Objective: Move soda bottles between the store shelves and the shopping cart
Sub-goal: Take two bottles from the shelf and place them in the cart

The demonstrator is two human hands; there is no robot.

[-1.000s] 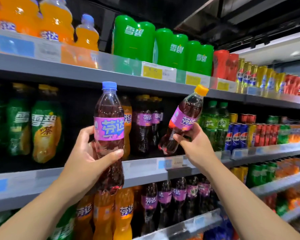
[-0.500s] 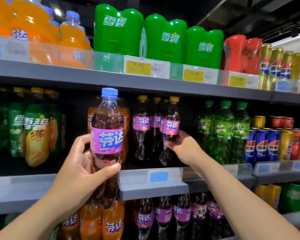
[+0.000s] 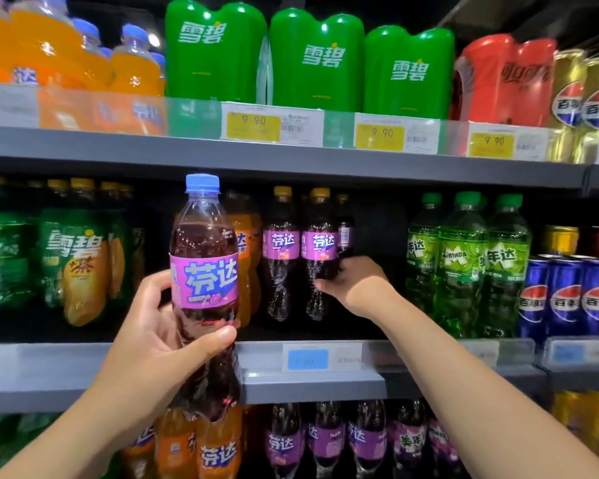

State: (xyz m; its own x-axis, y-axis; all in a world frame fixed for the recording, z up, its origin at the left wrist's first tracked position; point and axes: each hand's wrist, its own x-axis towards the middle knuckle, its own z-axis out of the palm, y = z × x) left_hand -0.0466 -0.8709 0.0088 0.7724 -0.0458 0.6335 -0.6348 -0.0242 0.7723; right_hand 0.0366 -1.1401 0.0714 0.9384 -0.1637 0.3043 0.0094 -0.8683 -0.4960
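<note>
My right hand (image 3: 360, 285) is curled round a yellow-capped bottle (image 3: 319, 236) standing upright in the purple row on the middle shelf (image 3: 325, 382), so I judge I am seating it there. My left hand (image 3: 146, 340) grips a blue-capped bottle (image 3: 203, 243) of purple soda, upright, in front of the shelf edge. Next I should let go with the right without tipping the neighbours, then place the left one. The cart is out of view.
</note>
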